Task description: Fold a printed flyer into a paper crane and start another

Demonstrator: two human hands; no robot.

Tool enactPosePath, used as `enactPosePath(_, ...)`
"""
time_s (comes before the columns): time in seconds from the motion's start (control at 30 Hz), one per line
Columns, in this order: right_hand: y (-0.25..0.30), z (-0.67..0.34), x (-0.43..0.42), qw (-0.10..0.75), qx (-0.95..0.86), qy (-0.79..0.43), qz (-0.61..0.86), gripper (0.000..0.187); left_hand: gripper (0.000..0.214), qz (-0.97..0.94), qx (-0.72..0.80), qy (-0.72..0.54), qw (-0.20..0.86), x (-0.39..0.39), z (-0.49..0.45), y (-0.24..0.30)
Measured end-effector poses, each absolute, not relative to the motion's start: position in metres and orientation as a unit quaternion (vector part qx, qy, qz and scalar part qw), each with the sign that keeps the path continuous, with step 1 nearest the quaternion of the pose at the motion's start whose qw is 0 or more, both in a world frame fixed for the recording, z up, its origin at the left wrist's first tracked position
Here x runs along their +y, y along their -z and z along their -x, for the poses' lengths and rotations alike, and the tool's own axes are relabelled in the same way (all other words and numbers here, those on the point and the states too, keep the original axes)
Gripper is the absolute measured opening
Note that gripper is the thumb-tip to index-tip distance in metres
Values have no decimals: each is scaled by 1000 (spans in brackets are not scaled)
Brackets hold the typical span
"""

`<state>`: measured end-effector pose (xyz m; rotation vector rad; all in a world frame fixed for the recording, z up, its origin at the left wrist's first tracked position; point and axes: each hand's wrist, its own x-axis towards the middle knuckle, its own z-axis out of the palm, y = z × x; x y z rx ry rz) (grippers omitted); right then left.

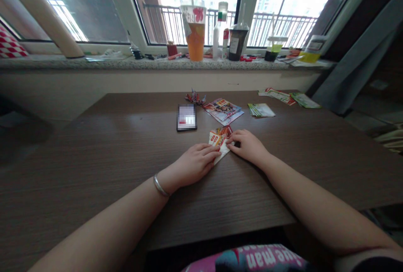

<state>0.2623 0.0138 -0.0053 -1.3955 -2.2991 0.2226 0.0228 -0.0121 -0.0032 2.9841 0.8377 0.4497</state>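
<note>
Both my hands rest on a small printed red-and-white paper (219,139) lying on the dark wooden table (110,158). My left hand (195,165), with a silver bracelet on its wrist, lies flat with its fingers together, pressing the paper's near left part. My right hand (248,146) has its fingers curled, pinching the paper's right edge. The paper looks partly folded, its white underside showing near my left fingers.
A phone (187,117) lies just beyond the paper. Behind it sit a small folded paper figure (195,97), a colourful leaflet (223,110), and more leaflets (260,109) to the right. Drink cups (195,32) and a bottle (220,30) stand on the window sill.
</note>
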Motion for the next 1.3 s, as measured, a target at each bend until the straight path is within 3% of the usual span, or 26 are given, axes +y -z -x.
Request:
enactPosePath(0.33, 12, -260, 19, 234, -845, -77, 475, 20, 28, -946, 286, -150, 37, -10, -23, 2)
enactPosePath(0.9, 16, -257, 19, 261, -842, -40, 470, 22, 50, -942, 326, -70, 18, -8, -22, 8)
enactPosePath(1.0, 11, -254, 13, 281, -853, -17, 440, 18, 50, -939, 336, -75, 18, -9, -22, 6)
enactPosePath(1.3, -2, -245, -6, 226, -933, -16, 278, 15, 48, -917, 391, -78, 11, -9, -22, 6)
